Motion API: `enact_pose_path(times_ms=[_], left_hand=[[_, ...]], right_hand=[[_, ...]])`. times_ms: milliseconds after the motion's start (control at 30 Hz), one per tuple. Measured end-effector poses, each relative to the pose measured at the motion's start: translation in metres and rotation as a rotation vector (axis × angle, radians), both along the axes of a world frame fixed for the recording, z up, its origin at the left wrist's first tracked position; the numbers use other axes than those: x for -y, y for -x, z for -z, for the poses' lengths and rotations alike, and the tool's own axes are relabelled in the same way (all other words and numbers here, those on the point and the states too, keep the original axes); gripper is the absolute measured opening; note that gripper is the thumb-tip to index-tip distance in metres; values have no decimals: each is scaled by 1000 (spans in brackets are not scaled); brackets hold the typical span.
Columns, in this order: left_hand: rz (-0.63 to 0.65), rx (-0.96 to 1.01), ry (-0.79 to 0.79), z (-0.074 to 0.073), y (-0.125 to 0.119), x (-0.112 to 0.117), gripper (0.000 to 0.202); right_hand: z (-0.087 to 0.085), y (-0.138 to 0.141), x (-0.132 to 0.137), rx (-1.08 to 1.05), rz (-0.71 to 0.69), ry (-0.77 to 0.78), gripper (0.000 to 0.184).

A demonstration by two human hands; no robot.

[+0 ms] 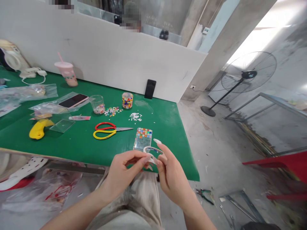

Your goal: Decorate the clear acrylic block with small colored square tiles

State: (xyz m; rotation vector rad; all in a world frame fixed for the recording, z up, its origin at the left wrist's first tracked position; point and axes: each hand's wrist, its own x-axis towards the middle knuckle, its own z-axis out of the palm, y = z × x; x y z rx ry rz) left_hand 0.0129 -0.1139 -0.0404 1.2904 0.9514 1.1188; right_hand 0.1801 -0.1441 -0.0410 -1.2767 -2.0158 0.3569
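Head view: the right hand [172, 174] grips a white tape roll [146, 148] while the left hand [122, 166], thumb against forefinger, pinches its strip at the green table's [168, 127] near edge. Just beyond lies a clear rectangular case [143, 143], partly covered with colorful mosaic tiles [144, 132].

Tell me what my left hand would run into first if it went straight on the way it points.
Most likely the fingertips of your right hand, beside the white ring. How far your left hand is from your right hand in depth is unclear.
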Motion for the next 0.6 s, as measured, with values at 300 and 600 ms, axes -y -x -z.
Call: enact_pose_path(times_ms=[300, 600], left_hand=[[38, 158, 150, -6, -3, -6, 10], [29, 128, 151, -3, -3, -9, 16]], right_hand=[[-1, 0, -1, 25, 7, -54, 52], [1, 3, -4, -25, -7, -21, 51]])
